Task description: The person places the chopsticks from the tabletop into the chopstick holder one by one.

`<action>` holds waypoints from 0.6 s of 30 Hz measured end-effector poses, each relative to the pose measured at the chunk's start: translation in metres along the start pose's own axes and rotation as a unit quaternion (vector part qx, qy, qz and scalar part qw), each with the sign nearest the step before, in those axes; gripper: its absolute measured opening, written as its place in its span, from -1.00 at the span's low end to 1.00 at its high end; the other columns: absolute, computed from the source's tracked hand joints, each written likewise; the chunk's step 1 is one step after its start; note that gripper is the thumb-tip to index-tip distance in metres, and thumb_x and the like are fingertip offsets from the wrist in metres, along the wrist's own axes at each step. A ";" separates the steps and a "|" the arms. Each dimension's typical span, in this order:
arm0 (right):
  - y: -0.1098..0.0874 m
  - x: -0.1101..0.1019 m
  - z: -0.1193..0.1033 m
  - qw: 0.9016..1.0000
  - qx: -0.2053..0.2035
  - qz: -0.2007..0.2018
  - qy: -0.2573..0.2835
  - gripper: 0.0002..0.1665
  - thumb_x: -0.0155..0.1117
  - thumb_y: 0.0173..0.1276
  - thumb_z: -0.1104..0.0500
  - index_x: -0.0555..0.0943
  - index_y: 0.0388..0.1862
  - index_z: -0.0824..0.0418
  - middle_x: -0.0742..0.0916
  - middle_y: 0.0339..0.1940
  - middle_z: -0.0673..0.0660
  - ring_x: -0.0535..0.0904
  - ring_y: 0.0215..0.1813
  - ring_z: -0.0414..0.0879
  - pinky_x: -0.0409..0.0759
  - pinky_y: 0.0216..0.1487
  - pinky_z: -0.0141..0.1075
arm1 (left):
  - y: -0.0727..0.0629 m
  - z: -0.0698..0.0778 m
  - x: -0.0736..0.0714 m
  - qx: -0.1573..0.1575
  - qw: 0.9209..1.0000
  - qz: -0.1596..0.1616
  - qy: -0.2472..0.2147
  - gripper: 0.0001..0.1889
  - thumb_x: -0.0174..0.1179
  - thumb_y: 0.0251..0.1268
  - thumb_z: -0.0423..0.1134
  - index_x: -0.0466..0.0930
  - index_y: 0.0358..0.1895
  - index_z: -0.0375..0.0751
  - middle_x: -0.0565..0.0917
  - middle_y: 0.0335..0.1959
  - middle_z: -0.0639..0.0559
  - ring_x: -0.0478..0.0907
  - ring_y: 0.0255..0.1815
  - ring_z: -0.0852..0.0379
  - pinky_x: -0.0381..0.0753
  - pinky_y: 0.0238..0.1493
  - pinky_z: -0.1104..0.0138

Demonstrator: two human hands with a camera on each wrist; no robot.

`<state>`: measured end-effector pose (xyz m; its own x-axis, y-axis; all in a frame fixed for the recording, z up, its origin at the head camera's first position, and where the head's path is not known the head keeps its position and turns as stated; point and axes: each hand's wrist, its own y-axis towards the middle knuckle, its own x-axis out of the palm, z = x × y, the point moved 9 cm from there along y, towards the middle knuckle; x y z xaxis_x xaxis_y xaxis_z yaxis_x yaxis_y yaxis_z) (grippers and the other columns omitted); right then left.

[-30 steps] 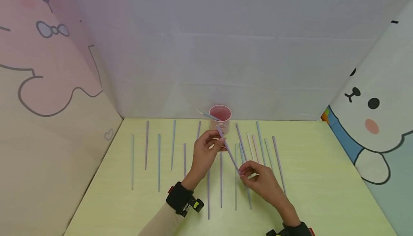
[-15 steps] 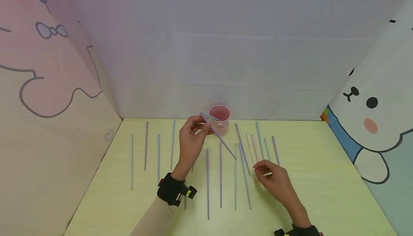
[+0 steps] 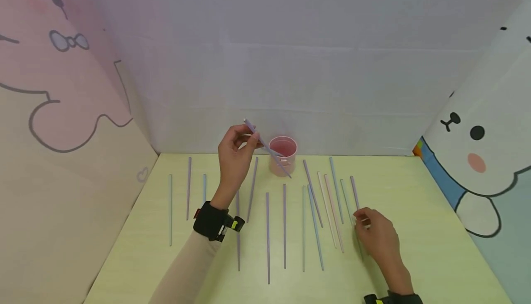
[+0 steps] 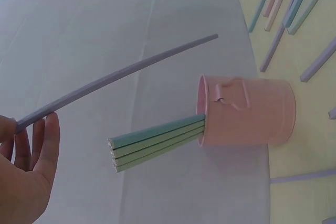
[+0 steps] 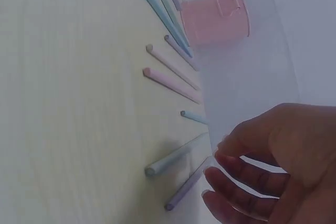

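Observation:
My left hand pinches a thin purple stick near its upper end, between thumb and fingers. In the head view the stick slants down to the right, and its lower end overlaps the front of the pink cup. Several green and blue-green sticks lean together out of that cup. Over the right side of the table, my right hand has its fingers loosely bent with nothing between them. Closest below it are a pale green stick and a purple stick.
Purple, blue and green sticks lie spread across the table, among them a white stick and a pink stick. Behind the cup rises a pale back wall. Printed panels flank the table.
My right hand has let go of the purple stick and moved right over other sticks. My left hand has carried the stick left and up, beside the cup.

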<state>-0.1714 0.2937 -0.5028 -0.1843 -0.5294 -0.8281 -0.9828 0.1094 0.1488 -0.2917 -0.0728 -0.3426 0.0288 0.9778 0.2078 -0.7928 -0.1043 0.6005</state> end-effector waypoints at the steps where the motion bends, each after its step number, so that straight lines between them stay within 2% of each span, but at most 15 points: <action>1: 0.000 0.001 0.004 1.000 0.012 -0.002 -0.006 -0.82 0.26 0.38 0.29 0.72 -0.08 0.22 0.78 -0.23 0.14 0.72 -0.23 0.08 0.63 -0.37 -0.11 | 0.002 0.000 -0.001 0.005 1.000 0.003 0.003 -0.80 0.24 0.38 -0.56 0.53 -0.01 -0.58 0.60 -0.14 -0.33 0.68 -0.26 0.03 0.78 -0.16 0.16; 5: -0.003 0.003 0.017 0.999 0.050 -0.008 -0.018 -0.79 0.23 0.40 0.24 0.72 -0.05 0.22 0.79 -0.20 0.15 0.72 -0.20 0.09 0.60 -0.41 -0.12 | 0.011 -0.001 -0.006 0.027 0.999 0.014 0.023 -0.81 0.25 0.40 -0.52 0.54 -0.01 -0.53 0.61 -0.13 -0.30 0.67 -0.19 -0.03 0.77 -0.11 0.16; 8: -0.003 0.003 0.023 0.998 0.066 -0.003 -0.018 -0.78 0.24 0.40 0.23 0.72 -0.05 0.22 0.80 -0.19 0.15 0.73 -0.20 0.08 0.59 -0.45 -0.16 | 0.014 -0.005 -0.010 0.032 0.998 0.026 0.038 -0.81 0.25 0.41 -0.50 0.54 -0.01 -0.51 0.62 -0.11 -0.28 0.66 -0.13 -0.12 0.76 -0.07 0.17; 14: -0.002 0.005 0.028 0.997 0.076 -0.005 -0.015 -0.77 0.26 0.40 0.20 0.70 -0.03 0.23 0.78 -0.19 0.15 0.73 -0.20 0.07 0.57 -0.49 -0.19 | 0.014 -0.011 -0.018 0.026 0.998 0.047 0.038 -0.79 0.24 0.40 -0.54 0.52 0.03 -0.54 0.59 -0.05 -0.37 0.61 -0.07 -0.35 0.75 -0.05 0.18; 18: -0.002 0.006 0.030 0.996 0.084 -0.011 -0.015 -0.76 0.30 0.37 0.19 0.70 -0.03 0.24 0.78 -0.18 0.15 0.72 -0.19 0.09 0.57 -0.50 -0.19 | 0.015 -0.011 -0.019 0.028 0.998 0.052 0.031 -0.78 0.22 0.40 -0.56 0.49 0.02 -0.59 0.56 -0.04 -0.41 0.59 -0.09 -0.35 0.75 -0.03 0.16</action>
<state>-0.1705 0.3160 -0.5245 -0.1601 -0.5077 -0.8465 -0.9702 0.2388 0.0403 -0.3109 -0.0907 -0.3461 -0.0911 0.9701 0.2248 -0.7546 -0.2146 0.6201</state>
